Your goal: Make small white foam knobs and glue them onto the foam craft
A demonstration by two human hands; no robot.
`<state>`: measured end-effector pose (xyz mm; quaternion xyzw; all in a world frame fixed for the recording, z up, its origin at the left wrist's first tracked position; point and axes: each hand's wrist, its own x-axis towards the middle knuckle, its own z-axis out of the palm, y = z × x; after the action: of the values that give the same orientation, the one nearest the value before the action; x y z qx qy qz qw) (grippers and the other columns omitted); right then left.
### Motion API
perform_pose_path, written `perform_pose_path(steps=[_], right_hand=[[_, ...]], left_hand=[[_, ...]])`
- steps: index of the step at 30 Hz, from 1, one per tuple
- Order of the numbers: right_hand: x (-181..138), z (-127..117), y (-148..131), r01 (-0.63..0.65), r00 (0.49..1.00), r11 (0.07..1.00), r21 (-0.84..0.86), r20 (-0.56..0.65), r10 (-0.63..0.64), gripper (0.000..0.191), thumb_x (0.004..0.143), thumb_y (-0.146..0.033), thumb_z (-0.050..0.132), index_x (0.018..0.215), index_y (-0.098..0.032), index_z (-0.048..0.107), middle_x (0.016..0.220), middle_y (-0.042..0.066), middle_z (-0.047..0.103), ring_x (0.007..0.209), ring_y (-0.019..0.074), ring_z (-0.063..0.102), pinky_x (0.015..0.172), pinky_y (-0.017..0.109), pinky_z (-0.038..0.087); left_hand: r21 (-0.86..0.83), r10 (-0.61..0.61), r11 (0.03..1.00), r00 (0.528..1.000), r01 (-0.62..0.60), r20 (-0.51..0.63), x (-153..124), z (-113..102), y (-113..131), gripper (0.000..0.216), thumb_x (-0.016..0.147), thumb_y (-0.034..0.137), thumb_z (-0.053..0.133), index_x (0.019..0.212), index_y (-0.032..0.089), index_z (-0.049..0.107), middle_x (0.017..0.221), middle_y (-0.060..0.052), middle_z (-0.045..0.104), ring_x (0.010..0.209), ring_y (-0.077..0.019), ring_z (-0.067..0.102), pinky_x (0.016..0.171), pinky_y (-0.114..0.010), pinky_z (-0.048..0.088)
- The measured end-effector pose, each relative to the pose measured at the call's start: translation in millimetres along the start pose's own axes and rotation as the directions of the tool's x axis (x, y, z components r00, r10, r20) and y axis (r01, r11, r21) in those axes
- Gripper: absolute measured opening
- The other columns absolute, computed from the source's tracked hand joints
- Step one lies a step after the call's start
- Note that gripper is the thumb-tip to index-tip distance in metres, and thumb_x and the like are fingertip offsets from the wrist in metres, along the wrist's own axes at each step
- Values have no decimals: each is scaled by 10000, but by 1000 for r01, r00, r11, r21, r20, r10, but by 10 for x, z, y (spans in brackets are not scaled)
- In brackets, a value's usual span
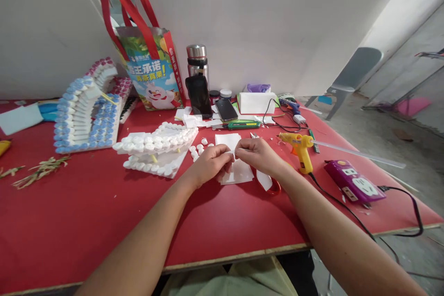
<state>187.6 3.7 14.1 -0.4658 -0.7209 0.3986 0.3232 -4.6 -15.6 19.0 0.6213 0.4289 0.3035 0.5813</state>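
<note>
My left hand [214,164] and my right hand [257,153] meet over the white paper sheets [239,174] on the red table. Both are closed, their fingertips pinching a small white piece of paper [232,151] between them; most of it is hidden by the fingers. Just left of my left hand lie several small white paper rolls [200,147]. Farther left rests a white curved frame [180,166] edged with rows of similar white rolls. A red scissor-like handle [276,189] shows partly beneath my right wrist.
A yellow glue gun [301,148] with a clear stick and a purple power strip [354,182] lie to the right, cords trailing. Behind the hands are a green cutter knife [243,124], phones, and a steel flask [196,53]. A shopping bag [152,74] and blue-edged frame [74,115] stand left.
</note>
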Motion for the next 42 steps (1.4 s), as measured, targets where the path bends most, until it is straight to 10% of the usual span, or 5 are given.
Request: perform_pose_path(steps=[15,21,28,33,42], right_hand=[[-25,33,43,41,998,987,-152,60,-32,227,803,-258,546,607,-197,448,591,-47,352,586,102,314,523,264,219],[-19,31,-35,-235,968,922,308,161,192,188,779,-308,578,631,-196,553,488,-57,397,449,86,296,455,263,217],[-46,12,-70,-7,999,996,87,-35,10,180,805,-265,558,650,-180,596,564,-39,450,542,97,370,510,251,268],[-87,33,-36,158,985,973,-166,-40,-167,154,827,-205,529,693,-179,601,601,-40,468,574,97,366,540,254,277],[-90,44,-15,209,976,935,-286,-4,-220,160,898,-254,547,791,-185,643,597,-43,469,559,102,385,540,254,278]], left_hand=[[700,291,683,957,-209,2,5,-17,-107,241,962,271,453,731,222,402,639,16,476,589,-157,450,570,-299,263],[845,509,435,859,-312,54,10,46,-97,201,946,223,450,748,205,475,724,-28,555,602,-159,460,570,-316,203],[31,-12,999,995,15,-101,14,24,26,343,948,435,409,772,180,556,655,-42,630,425,-106,450,436,-246,287],[-408,-301,825,915,391,268,81,-82,4,361,917,396,361,730,153,552,574,-100,642,291,-70,367,308,-193,97],[-474,-225,830,954,294,198,45,-75,-51,188,880,272,503,729,163,525,538,-35,614,281,-38,347,311,-168,153]])
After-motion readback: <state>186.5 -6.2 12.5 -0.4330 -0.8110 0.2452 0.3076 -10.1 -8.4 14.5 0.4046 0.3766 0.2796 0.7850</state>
